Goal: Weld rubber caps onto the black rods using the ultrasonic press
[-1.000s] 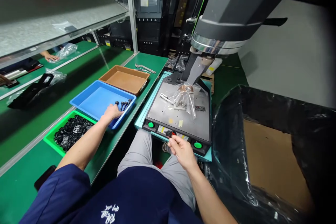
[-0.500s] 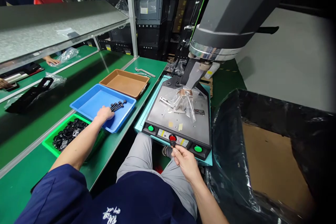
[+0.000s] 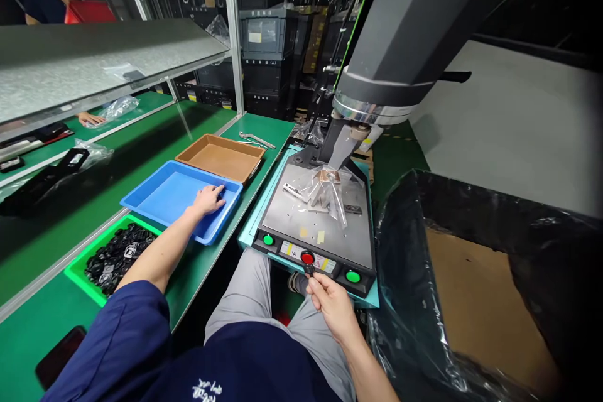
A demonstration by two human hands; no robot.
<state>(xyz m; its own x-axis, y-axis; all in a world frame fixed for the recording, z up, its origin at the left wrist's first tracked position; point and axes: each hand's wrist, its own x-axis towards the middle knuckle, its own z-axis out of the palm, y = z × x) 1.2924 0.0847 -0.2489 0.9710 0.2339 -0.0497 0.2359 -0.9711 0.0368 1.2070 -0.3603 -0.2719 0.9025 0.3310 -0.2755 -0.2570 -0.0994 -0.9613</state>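
Observation:
My left hand (image 3: 207, 200) is down in the blue tray (image 3: 157, 195), its fingers curled over the place where several slim black rods with round heads lay. The fingers now hide nearly all of those rods. My right hand (image 3: 330, 301) pinches a small black part (image 3: 309, 269) between thumb and fingertips, just in front of the red button (image 3: 307, 257) on the press. Nearest to my left forearm is a green bin (image 3: 85, 257) heaped with small black plastic parts (image 3: 123, 254).
A brown tray (image 3: 221, 160) and a wrench (image 3: 257, 139) lie beyond the blue tray. The press bed (image 3: 287, 220) carries a plastic-wrapped fixture (image 3: 325, 188) under the black press head (image 3: 391, 44). At right stands a lined box (image 3: 405, 251). Another person's hand (image 3: 90, 119) rests farther left.
My left hand has moved right and slightly forward over the black rods, covering them. My right hand keeps its pinch on the small black part. The view has shifted slightly.

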